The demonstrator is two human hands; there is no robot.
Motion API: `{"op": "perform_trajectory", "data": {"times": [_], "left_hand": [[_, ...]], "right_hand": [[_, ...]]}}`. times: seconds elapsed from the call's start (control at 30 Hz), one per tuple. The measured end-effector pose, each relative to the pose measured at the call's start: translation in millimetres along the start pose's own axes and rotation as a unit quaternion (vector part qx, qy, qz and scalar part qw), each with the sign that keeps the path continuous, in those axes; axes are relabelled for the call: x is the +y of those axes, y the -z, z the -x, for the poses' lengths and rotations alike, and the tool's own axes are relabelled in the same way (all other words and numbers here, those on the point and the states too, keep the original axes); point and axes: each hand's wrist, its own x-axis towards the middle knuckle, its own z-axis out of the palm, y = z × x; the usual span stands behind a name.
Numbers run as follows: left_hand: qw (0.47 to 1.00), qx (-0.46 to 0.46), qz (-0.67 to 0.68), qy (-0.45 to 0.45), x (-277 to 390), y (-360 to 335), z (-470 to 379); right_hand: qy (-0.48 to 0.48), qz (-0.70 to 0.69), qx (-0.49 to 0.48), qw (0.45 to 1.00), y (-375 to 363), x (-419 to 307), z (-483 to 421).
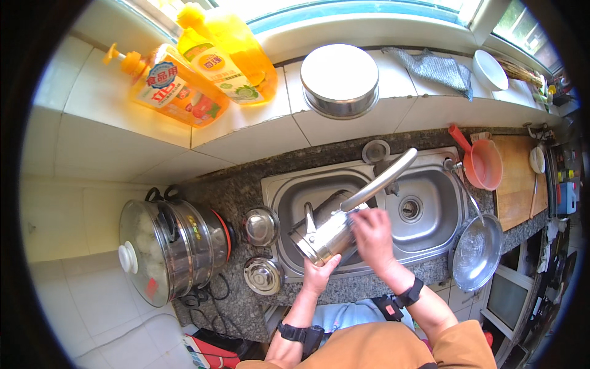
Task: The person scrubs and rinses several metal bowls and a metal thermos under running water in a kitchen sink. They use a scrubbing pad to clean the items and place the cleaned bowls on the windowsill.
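Observation:
A shiny metal pot (325, 235) with a small metal handle lies tilted over the left basin of a double stainless steel sink (269, 184). My left hand (321, 272) grips the pot's near rim. On the pot's right side, below the faucet spout (380, 180), my right hand (372, 233) has its fingers bent against the metal; whether it holds a cloth or pad is hard to see. Water or suds glint on the pot near the spout. Another metal vessel is partly visible in the basin behind the pot. Two round metal lids (261, 226) rest left of the sink.
A glass-lidded steamer (189, 249) stands on the left. Yellow and orange soap bottles (179, 92), a round metal container (339, 80) and a gray cloth (428, 69) are on the ledge. To the right are a red dipper (482, 164), a cutting board (516, 184) and a metal pan (477, 252).

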Motion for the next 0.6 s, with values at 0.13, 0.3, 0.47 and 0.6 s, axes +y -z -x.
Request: {"op": "perform_trajectory", "data": {"times": [0.13,0.3,0.47,0.6], "left_hand": [[0.999,0.005,0.051,-0.002,-3.4,1.9,-2.3],[1.0,0.001,0.002,-0.029,-3.3,2.6,-4.1],[0.999,-0.005,0.031,-0.023,-1.8,7.4,-7.9],[0.998,-0.026,-0.014,-0.049,-0.9,8.4,-8.1]], "right_hand": [[0.069,-0.023,-0.01,0.997,4.2,-12.7,-3.5],[-0.074,-0.014,0.038,0.996,11.1,-23.9,-16.0],[0.138,-0.097,-0.035,0.985,6.3,-24.0,-8.7],[-0.057,-0.033,0.018,0.998,2.3,-19.7,-2.9]]}}
